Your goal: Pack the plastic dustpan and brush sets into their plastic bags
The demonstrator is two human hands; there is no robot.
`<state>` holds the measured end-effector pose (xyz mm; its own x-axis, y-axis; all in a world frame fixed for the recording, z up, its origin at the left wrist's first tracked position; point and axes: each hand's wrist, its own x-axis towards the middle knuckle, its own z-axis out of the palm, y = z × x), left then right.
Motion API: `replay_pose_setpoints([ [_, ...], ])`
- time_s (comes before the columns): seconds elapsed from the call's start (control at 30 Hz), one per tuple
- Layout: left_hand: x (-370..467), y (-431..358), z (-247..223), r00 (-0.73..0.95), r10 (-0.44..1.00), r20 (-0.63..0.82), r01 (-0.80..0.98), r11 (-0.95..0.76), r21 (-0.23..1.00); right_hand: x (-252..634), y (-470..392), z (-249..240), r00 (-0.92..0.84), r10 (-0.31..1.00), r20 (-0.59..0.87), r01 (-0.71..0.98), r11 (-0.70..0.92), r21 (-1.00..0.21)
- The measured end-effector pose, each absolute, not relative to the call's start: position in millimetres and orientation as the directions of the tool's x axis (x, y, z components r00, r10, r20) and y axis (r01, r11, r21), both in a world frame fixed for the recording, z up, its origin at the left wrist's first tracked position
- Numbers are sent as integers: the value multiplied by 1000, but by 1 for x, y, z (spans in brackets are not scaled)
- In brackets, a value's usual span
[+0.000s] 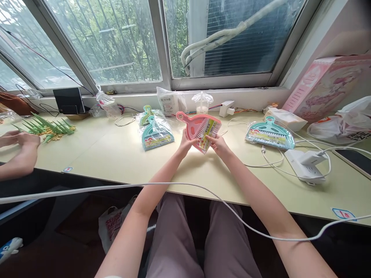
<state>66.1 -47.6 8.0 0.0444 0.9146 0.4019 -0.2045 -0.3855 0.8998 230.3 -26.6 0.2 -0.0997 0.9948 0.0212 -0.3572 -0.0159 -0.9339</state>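
Note:
A pink dustpan and brush set with a yellow printed label is raised a little above the table, its handle toward the upper left. My left hand grips its lower left edge. On the right side, my right hand pinches the label end. Left of my hands, a teal dustpan set in clear wrap lies partly over a green dustpan set. Another wrapped teal set rests on the right part of the table.
A power strip, white cables and a phone are at the right. A lidded cup stands by the window. Another person's hands are at far left beside green plastic pieces. A white cable crosses over my forearms.

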Motion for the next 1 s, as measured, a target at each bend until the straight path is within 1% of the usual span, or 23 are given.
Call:
replay_pose_setpoints([
  [0.07, 63, -47, 11, 99, 917, 387, -135, -373, 918, 231, -25, -1, -92, 996, -3, -430, -43, -902],
  [0.1, 59, -46, 13, 123, 918, 378, -65, -372, 926, 231, -24, -1, -84, 996, -10, -461, -48, -886],
  [0.17, 48, -43, 17, 129, 919, 372, 171, -390, 905, 233, -23, -2, -60, 998, -23, -514, -50, -856],
  [0.2, 40, -41, 18, 108, 918, 382, 332, -396, 856, 234, -22, -3, -43, 999, -31, -535, -50, -843],
  [0.23, 31, -38, 19, 77, 911, 404, 501, -386, 775, 236, -21, -3, -26, 999, -41, -552, -48, -832],
  [0.27, 21, -35, 19, 46, 900, 433, 658, -354, 665, 237, -20, -3, -10, 999, -50, -564, -47, -824],
  [0.3, 11, -33, 18, 22, 887, 462, 785, -301, 541, 239, -20, -3, 6, 998, -57, -572, -43, -819],
  [0.33, 2, -30, 16, 13, 876, 482, 875, -243, 419, 241, -19, -4, 19, 998, -60, -576, -38, -817],
  [0.37, -6, -28, 13, 17, 874, 486, 930, -192, 313, 243, -18, -4, 29, 998, -60, -576, -33, -817],
  [0.43, -16, -25, 8, 53, 887, 459, 978, -138, 155, 246, -17, -4, 42, 998, -56, -566, -23, -824],
  [0.47, -17, -24, 6, 70, 895, 440, 987, -128, 102, 248, -17, -4, 49, 997, -53, -559, -17, -829],
  [0.53, -15, -24, 5, 95, 897, 433, 991, -126, 43, 251, -15, -3, 62, 997, -47, -545, -6, -839],
  [0.57, -11, -24, 7, 111, 887, 448, 989, -143, 39, 252, -14, -3, 71, 996, -47, -540, -1, -842],
  [0.63, -1, -27, 12, 146, 847, 511, 973, -217, 82, 255, -10, -2, 97, 994, -47, -536, 12, -844],
  [0.7, 5, -31, 21, 142, 800, 583, 939, -295, 176, 260, -5, -1, 126, 991, -35, -529, 38, -848],
  [0.77, 4, -37, 30, 87, 785, 614, 908, -316, 275, 266, 0, 0, 149, 989, -11, -513, 68, -856],
  [0.87, -15, -44, 41, -12, 817, 577, 900, -243, 363, 280, 4, 3, 154, 988, -12, -476, 64, -877],
  [0.93, -31, -48, 44, -84, 832, 548, 909, -161, 385, 288, 5, 4, 120, 992, -48, -438, 9, -899],
  [1.0, -41, -50, 45, -185, 807, 561, 903, -87, 422, 295, 3, 6, 61, 994, -90, -379, -60, -924],
])
